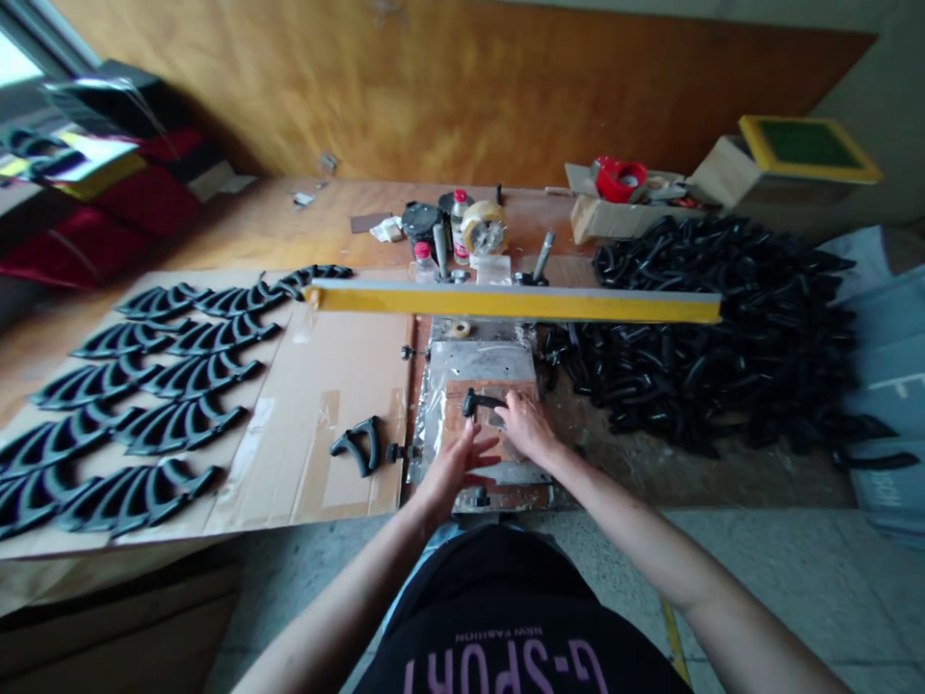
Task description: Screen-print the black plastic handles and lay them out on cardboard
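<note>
Pinching the right end of a curved black plastic handle (484, 399) between thumb and fingers, the right hand (526, 424) sits just right of the lower centre of the frame. The left hand (461, 465), lower and to the left, has its fingers spread apart, a fingertip close to the handle's knobbed left end; whether it touches cannot be told. The handle lies over a metal-plated fixture (481, 360) in the centre, beneath a long yellow bar (516, 306) that crosses the frame.

Left of the fixture, a loose black piece (374, 445) rests on a cardboard sheet (289, 414), and fanned rows of black handles (173, 424) fill the sheet's far left. At right lies a heaped pile of black handles (708, 366), with a grey bin (896, 386) at the right edge. Upper centre, a red-capped bottle (461, 226) stands beside a large tape roll (472, 229). Upper right, a cardboard box (614, 221) holds a red tape dispenser (614, 181).
</note>
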`<state>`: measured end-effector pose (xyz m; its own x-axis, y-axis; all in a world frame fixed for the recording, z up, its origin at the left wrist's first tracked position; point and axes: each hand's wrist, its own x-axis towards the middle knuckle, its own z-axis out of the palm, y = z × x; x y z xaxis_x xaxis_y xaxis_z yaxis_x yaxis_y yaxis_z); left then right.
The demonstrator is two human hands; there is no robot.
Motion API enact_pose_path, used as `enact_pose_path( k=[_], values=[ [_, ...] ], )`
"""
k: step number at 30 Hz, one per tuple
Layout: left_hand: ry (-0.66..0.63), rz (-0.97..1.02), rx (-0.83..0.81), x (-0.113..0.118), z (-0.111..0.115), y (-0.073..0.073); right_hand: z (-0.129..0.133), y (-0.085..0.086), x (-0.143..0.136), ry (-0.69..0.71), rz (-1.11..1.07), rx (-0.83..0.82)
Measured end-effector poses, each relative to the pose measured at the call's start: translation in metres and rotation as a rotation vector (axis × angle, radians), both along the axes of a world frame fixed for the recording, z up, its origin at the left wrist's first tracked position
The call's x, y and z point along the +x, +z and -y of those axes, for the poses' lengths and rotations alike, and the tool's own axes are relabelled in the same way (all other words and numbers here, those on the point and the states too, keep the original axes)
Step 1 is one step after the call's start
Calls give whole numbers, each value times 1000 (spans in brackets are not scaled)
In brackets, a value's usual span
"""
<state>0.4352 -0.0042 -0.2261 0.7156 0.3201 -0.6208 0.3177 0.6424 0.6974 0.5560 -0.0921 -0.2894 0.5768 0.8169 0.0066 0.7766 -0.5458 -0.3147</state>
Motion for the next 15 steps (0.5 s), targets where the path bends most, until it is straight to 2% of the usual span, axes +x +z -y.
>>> enact_pose_path(
  k=[2, 4, 5, 6, 8, 10, 12, 15],
  values=[
    [43, -33, -94, -16, 11, -24, -1, 10, -17, 177, -23, 101],
    [152, -50, -48, -35, -3, -41, 7, 15, -14, 382, -65, 160],
    [202, -96, 22, -46, -19, -48, 17, 15, -1, 400, -70, 158],
    [244, -165, 111, -60, -39, -56, 30, 13, 18, 347, -51, 130],
    [313, -360, 317, -91, -84, -75, 64, 4, 69, 83, 60, 4],
    [308, -611, 438, -122, -125, -96, 103, -8, 122, -133, 165, -227],
    [185, -784, 553, -145, -154, -116, 137, -21, 160, -186, 202, -396],
    [-183, -905, 700, -155, -178, -132, 159, -36, 175, -122, 280, -432]
  ],
)
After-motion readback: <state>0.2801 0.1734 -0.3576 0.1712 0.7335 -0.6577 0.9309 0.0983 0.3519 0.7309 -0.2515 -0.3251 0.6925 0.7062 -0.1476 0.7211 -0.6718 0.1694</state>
